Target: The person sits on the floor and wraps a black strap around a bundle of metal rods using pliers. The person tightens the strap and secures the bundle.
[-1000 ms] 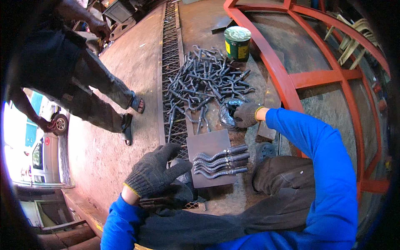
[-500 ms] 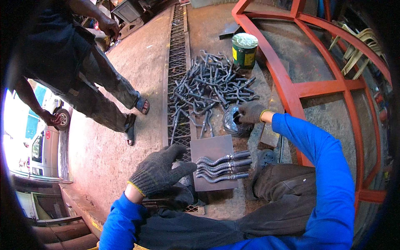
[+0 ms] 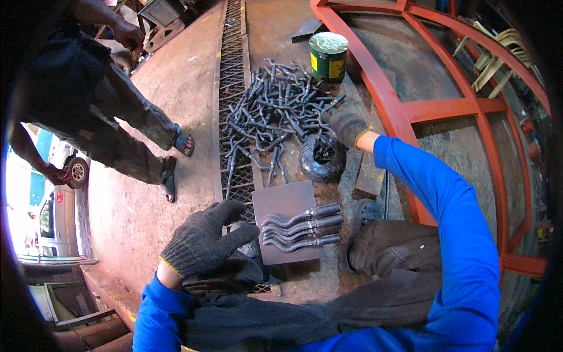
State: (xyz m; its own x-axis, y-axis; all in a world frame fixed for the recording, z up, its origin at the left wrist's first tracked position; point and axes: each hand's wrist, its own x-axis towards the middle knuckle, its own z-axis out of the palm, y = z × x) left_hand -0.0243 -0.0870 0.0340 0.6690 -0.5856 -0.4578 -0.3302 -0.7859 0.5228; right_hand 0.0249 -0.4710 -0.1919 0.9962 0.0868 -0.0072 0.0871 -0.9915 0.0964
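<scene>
A dark knit glove covers my left hand [image 3: 208, 237], which hovers by my left knee, thumb and fingers apart and holding nothing. Just right of it, a flat grey metal plate [image 3: 281, 200] carries several bent metal rods with thicker ends [image 3: 302, 229], laid side by side. My gloved right hand [image 3: 346, 124] reaches to the right edge of a heap of similar bent rods [image 3: 272, 108]. Its fingertips are blurred against the heap, so a grip cannot be made out. Just below that hand sits a round black wrapped coil [image 3: 322, 158] with a hollow middle.
A green tin [image 3: 328, 56] with a pale lid stands behind the heap. Along the right lies a large red metal frame [image 3: 443, 110]. A mesh-covered floor channel [image 3: 231, 61] runs past the heap's left. At left stands another person [image 3: 111, 111] in dark clothes and sandals.
My right hand has moved away from the coil's opening, farther out to the heap's right edge. The whole view has shifted slightly; my left hand stays near my knee.
</scene>
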